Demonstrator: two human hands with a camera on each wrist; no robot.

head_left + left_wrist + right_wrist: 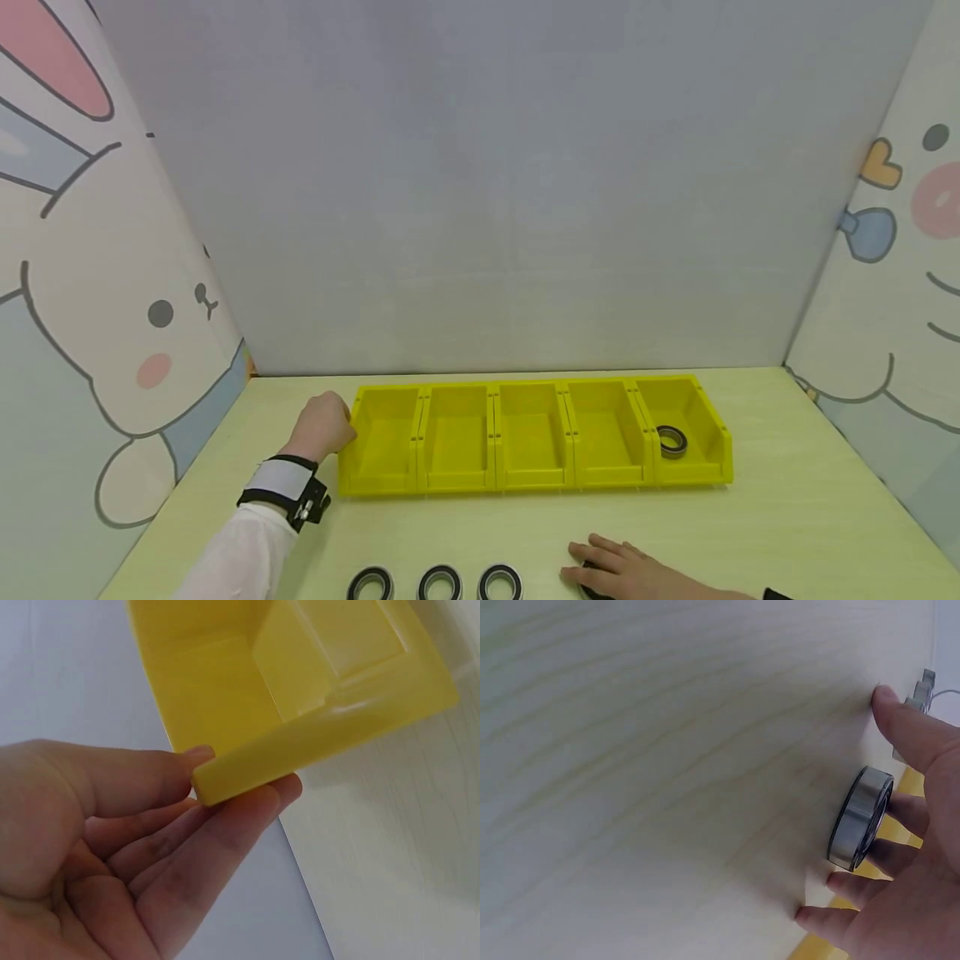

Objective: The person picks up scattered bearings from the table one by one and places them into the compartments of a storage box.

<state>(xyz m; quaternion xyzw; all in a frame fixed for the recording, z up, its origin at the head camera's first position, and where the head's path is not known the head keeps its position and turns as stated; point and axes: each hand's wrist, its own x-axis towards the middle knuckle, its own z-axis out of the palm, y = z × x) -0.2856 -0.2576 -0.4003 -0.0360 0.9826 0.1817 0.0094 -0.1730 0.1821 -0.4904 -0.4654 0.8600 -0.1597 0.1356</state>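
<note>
Right hand (907,885) over bearing (861,817) lying flat on table (667,772), fingertips touching table.

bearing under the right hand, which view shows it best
The right wrist view: the bearing lies flat on the table, its steel rim clear, with the right hand spread over it. The head view shows only a dark sliver under that hand. The left wrist view misses it.
</note>
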